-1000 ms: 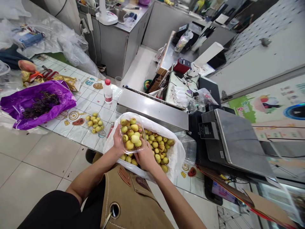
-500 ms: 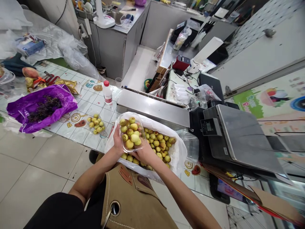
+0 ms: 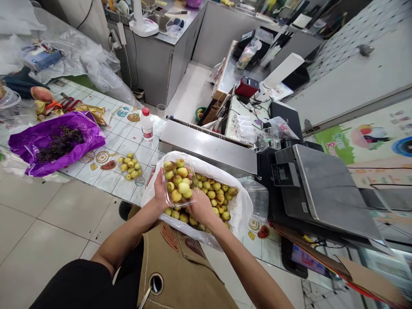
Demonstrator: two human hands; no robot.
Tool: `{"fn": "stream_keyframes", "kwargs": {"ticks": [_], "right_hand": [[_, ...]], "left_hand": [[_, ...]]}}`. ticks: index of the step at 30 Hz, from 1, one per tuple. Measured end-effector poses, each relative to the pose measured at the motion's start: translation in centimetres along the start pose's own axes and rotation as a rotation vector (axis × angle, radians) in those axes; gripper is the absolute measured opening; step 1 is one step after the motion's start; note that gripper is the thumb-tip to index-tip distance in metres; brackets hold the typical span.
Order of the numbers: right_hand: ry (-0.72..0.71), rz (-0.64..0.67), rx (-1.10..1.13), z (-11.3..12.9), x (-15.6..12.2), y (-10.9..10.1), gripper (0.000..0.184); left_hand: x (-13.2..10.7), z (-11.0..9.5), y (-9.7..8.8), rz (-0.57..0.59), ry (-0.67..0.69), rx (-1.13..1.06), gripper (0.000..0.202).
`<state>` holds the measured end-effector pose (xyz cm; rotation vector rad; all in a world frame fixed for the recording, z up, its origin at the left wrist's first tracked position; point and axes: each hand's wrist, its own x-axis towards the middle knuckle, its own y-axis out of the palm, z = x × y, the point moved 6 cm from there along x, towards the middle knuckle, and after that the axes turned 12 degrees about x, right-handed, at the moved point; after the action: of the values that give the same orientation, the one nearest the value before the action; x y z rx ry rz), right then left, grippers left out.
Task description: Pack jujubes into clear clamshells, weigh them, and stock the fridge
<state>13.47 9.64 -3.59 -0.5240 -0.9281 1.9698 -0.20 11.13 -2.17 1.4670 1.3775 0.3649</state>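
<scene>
A clear plastic container [image 3: 166,198] of yellow-green jujubes [image 3: 183,188], some with brown patches, is held up over a white-lined box [image 3: 243,214] of loose jujubes [image 3: 210,194]. My left hand [image 3: 159,189] grips the container's left side. At its right edge is my right hand [image 3: 202,207], closed against the container, with fingertips partly seen through the clear plastic. To the left, a small filled pack of jujubes [image 3: 129,166] lies on the patterned tablecloth. Empty clear containers [image 3: 257,197] stand right of the box.
A purple bag [image 3: 24,148] of dark grapes lies at the left. Behind the box are a red-capped bottle [image 3: 147,124] and a long metal wrapping machine [image 3: 206,146]. A weighing scale [image 3: 331,189] stands at the right.
My right hand has shifted slightly right and up along the container's edge, its fingertips now showing at the right side. The container stays nearly in place in my left hand.
</scene>
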Motion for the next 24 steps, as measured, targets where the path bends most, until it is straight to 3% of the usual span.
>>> {"fn": "stream_keyframes", "kwargs": {"ticks": [2, 4, 6, 7, 11, 14, 19, 21, 24], "right_hand": [[0.177, -0.191, 0.117, -2.0, -0.4, -2.9, 0.025], [0.372, -0.496, 0.276, -3.6, -0.9, -6.5, 0.037], [0.429, -0.716, 0.421, -3.5, -0.7, -9.2, 0.044], [0.392, -0.741, 0.47, -2.6, -0.1, -10.0, 0.044], [0.139, -0.509, 0.499, 2.8, 2.7, -10.4, 0.039], [0.199, -0.401, 0.432, 4.3, 1.9, -9.9, 0.038], [0.366, -0.123, 0.619, 3.4, -2.4, -6.7, 0.028], [0.45, -0.141, 0.815, 2.4, -4.4, -5.4, 0.028], [0.618, -0.316, 1.062, -0.2, -7.4, -4.9, 0.035]], "left_hand": [[0.0, 0.1, 0.1, 0.02, -0.015, -0.017, 0.075], [0.0, 0.1, 0.2, 0.029, 0.0, -0.03, 0.077], [0.1, 0.1, 0.3, 0.018, 0.025, -0.033, 0.078], [0.2, 0.2, 0.3, 0.009, 0.03, -0.029, 0.078], [0.3, 0.5, 0.1, -0.019, -0.011, 0.03, 0.076], [0.2, 0.3, -0.1, -0.052, 0.005, 0.091, 0.074], [0.3, 1.1, -0.1, -0.068, 0.003, 0.209, 0.069], [0.5, 1.9, -0.3, -0.083, 0.018, 0.294, 0.065], [0.6, 2.2, -0.8, -0.126, 0.13, 0.494, 0.052]]}}
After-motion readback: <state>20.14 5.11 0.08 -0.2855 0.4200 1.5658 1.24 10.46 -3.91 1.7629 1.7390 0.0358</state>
